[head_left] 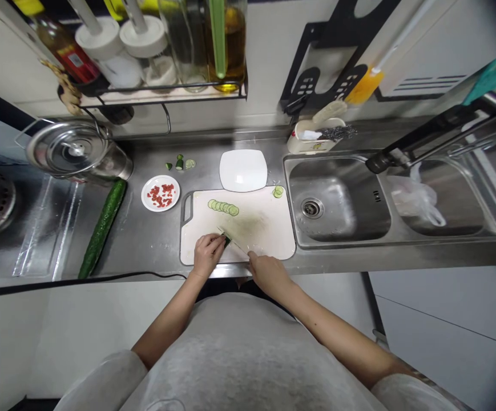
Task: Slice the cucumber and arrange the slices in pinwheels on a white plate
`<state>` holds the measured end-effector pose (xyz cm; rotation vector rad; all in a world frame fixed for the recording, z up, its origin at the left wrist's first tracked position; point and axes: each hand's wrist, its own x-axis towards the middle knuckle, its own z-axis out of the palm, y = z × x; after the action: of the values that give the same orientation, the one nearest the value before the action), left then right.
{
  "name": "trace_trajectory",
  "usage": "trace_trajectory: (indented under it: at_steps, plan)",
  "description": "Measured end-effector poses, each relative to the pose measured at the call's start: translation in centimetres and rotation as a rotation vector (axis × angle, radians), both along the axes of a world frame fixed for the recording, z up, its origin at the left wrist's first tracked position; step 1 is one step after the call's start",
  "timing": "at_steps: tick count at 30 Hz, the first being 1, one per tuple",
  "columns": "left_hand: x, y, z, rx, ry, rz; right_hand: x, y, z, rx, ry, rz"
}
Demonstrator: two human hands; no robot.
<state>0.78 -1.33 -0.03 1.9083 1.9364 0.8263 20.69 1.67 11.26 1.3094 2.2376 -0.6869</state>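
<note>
My left hand [207,253] is closed on a short dark-green piece of cucumber [227,240] at the front of the white cutting board [273,228]. In my right hand [269,275] is a knife [240,246], its blade reaching left to the cucumber piece; the blade's edge is hard to make out. A row of overlapping cucumber slices [223,207] lies farther back on the board. More slices [278,192] sit at its back right corner. Behind the board stands a white, rounded-square plate [243,170].
Left of the board are a round plate [146,198] of chopped red bits, cucumber ends [180,164], a whole cucumber [103,228] and a lidded steel pot [74,149]. A double sink [337,197] with a faucet [436,134] lies right. A seasoning rack [162,96] hangs above.
</note>
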Motion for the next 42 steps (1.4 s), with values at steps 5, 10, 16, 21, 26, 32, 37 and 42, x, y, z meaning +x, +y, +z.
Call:
trace_trajectory:
  at_steps: [5, 10, 16, 21, 26, 32, 37, 42]
  plan:
    - [0.1, 0.0, 0.2, -0.005, 0.003, 0.0, -0.3, -0.1, 0.3, -0.031, -0.013, 0.004]
    - [0.2, 0.0, 0.4, -0.017, 0.019, 0.007, -0.6, -0.1, 0.3, -0.046, -0.024, 0.008]
    - [0.2, 0.1, 0.5, -0.033, 0.027, -0.002, -0.7, -0.1, 0.0, -0.043, -0.022, 0.01]
    - [0.2, 0.2, 0.4, -0.031, 0.015, 0.002, -0.8, -0.1, 0.2, -0.056, -0.012, 0.006]
    - [0.1, 0.2, 0.2, -0.041, 0.007, -0.001, -0.8, 0.2, 0.2, -0.071, 0.006, 0.011]
    - [0.0, 0.2, 0.2, -0.002, -0.01, -0.021, -1.0, 0.4, -0.1, -0.047, 0.017, 0.011]
    - [0.0, 0.3, -0.1, 0.099, -0.014, -0.048, -1.2, 0.7, -0.2, -0.067, 0.008, 0.029]
    - [-0.1, 0.3, -0.3, 0.16, -0.007, -0.069, -1.1, 1.0, 0.0, -0.081, 0.012, 0.03]
